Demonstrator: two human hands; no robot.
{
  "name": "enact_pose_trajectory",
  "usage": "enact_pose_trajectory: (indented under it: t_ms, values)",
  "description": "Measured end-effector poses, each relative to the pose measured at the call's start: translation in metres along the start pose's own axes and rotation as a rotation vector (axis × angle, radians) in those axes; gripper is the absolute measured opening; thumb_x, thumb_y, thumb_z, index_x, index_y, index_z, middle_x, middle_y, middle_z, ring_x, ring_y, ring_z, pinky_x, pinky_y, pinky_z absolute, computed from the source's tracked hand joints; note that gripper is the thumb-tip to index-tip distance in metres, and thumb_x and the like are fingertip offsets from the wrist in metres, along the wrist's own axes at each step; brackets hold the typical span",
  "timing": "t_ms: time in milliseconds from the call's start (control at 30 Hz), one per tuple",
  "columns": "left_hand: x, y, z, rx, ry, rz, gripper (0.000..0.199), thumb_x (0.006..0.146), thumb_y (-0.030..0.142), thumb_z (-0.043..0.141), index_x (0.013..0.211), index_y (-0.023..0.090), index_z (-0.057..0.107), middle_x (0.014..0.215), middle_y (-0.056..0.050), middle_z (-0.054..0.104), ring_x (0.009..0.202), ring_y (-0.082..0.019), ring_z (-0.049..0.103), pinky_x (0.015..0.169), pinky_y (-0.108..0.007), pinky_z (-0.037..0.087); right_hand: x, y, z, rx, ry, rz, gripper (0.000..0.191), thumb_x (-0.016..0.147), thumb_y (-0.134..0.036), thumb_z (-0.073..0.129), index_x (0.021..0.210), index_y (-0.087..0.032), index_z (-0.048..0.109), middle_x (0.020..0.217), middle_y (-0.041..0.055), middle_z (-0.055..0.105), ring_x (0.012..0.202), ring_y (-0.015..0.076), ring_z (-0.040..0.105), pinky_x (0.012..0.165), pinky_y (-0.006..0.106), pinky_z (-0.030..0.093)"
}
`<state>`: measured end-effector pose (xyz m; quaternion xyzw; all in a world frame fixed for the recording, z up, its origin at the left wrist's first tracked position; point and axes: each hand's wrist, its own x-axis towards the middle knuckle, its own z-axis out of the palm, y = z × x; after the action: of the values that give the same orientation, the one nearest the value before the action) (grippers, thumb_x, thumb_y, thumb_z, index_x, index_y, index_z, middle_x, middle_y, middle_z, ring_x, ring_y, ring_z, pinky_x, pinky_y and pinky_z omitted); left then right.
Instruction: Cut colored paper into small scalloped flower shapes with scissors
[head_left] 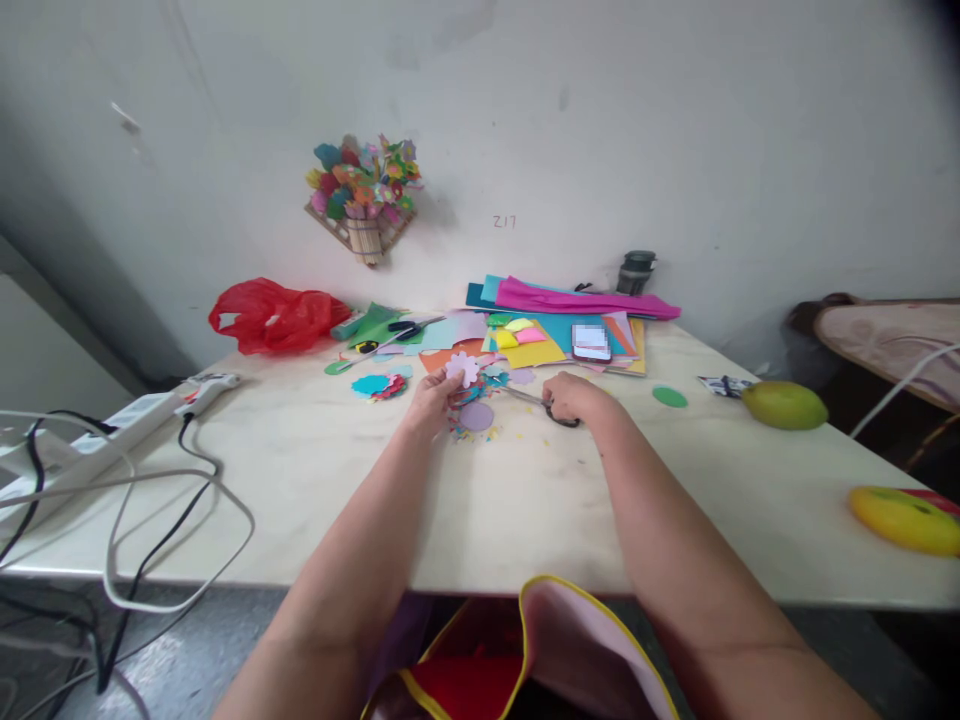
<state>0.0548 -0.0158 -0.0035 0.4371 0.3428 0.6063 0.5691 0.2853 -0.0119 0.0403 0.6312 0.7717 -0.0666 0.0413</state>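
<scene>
Pale grey wall (675, 130) rises behind the marble-topped table (517, 520), with a bunch of bright flowers (365, 190) mounted on it. I see the left hand (431, 402) pinching a lilac paper flower (463, 370) at its lower left edge, petals facing up and away. The right hand (574, 397) is curled around the handles of the scissors (527, 397); whether the blades are parted I can't tell from here.

For neat petals, I'd turn the paper with the left hand while the scissors stay steady, snip short curves with the part of the blades near the pivot, and keep the pinching fingers well behind the cut.

That flower sits right at the left fingertips, raised over a lilac disc (475, 417) and scattered scraps (480, 434). It lies between the two hands, nearer the left, with the blades pointing its way but apart from it.
</scene>
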Motion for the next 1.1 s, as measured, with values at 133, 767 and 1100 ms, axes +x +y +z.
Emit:
enact_pose_trajectory:
  t_ms: [133,767,1100]
  values:
    - [0.000,0.001,-0.001,-0.035,0.020,0.001,0.027,0.065,0.022,0.077,0.088,0.013,0.067,0.081,-0.005,0.072,0.073,-0.015,0.069,0.063,-0.022,0.052,0.000,0.000,0.000,-0.009,0.017,0.007,0.037,0.065,-0.004,0.059,0.096,-0.015,0.075,0.105,0.0174,0.070,0.094,0.0288,0.067,0.075,0.032,0.049]
    - [-0.003,0.002,0.000,-0.129,0.092,-0.009,0.023,0.061,0.019,0.079,0.080,0.013,0.067,0.076,-0.005,0.072,0.071,-0.015,0.069,0.067,-0.023,0.053,0.002,0.013,-0.004,0.204,0.054,-0.088,0.035,0.067,-0.018,0.063,0.100,-0.024,0.072,0.094,0.0046,0.072,0.087,0.0219,0.066,0.062,0.025,0.045]
    - [-0.005,0.003,0.004,-0.163,0.070,0.005,0.022,0.063,0.017,0.079,0.080,0.012,0.066,0.077,-0.006,0.071,0.068,-0.015,0.068,0.069,-0.024,0.054,0.001,-0.023,0.007,1.248,0.052,-0.230,0.025,0.067,-0.017,0.067,0.089,-0.016,0.056,0.056,-0.0045,0.059,0.040,0.0065,0.049,0.038,0.017,0.028]
